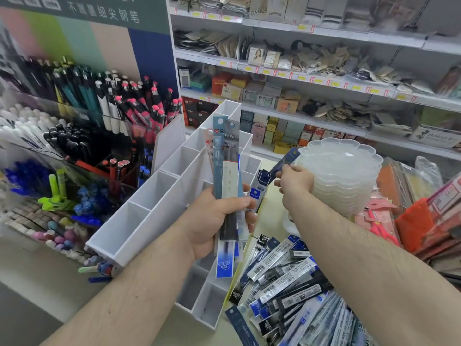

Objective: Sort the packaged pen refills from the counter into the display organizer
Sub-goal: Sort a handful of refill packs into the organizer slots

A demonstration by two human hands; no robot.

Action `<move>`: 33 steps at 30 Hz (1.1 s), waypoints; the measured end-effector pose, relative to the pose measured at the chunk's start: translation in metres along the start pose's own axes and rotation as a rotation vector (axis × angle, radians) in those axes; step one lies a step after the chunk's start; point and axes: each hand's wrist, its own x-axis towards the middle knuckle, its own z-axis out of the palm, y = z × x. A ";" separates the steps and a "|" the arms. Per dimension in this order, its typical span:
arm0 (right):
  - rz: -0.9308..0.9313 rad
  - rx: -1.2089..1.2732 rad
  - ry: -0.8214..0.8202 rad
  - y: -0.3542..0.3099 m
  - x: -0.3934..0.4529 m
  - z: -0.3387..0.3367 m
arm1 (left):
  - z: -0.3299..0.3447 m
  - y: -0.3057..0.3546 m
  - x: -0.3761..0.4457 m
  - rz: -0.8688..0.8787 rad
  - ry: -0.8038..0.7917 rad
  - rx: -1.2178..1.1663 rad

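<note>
My left hand grips a bundle of packaged pen refills, held upright in front of the white display organizer. The organizer's tiered compartments run from lower left to upper right, and most look bare. My right hand pinches a single dark blue refill pack above the organizer's right end. A few blue refill packs stand in a compartment just left of that hand. A loose pile of refill packs lies on the counter at the lower right.
A stack of clear scalloped plastic trays stands right behind my right hand. Pen displays fill the left side. Red and pink packaged goods crowd the right edge. Store shelves line the background.
</note>
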 end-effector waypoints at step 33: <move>-0.202 0.031 -0.534 -0.032 -0.146 -0.059 | -0.010 -0.006 0.005 -0.074 -0.104 0.131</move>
